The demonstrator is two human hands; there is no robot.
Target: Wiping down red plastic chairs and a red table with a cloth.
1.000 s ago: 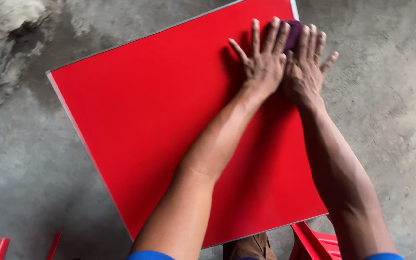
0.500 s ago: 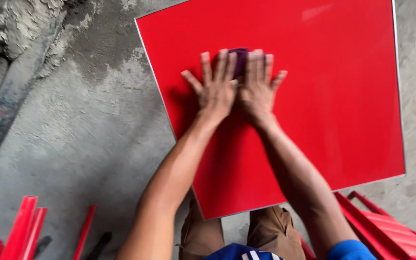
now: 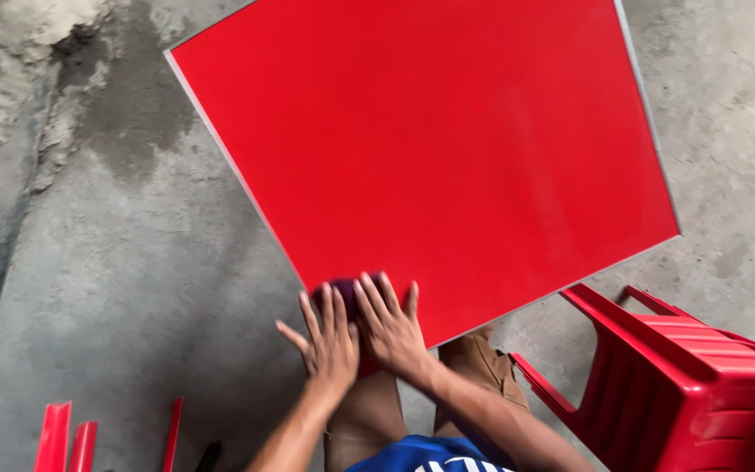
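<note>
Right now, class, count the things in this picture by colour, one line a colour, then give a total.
Red: 2, the square table top and the plastic chair.
Purple: 1, the small cloth under the left hand and right hand.
Total: 3, leaving out the red pieces cut off at the lower left edge.

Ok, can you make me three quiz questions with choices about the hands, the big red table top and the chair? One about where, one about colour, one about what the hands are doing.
1. Where on the red table top are both hands?
A. far corner
B. near corner
C. off it

2. What colour is the plastic chair?
A. blue
B. green
C. red

3. How are the hands?
A. flat, fingers spread
B. fists
C. clasped

Answers:
B, the left hand and right hand lie at the corner nearest the person.
C, it matches the top.
A, both press a dark purple cloth.
</note>
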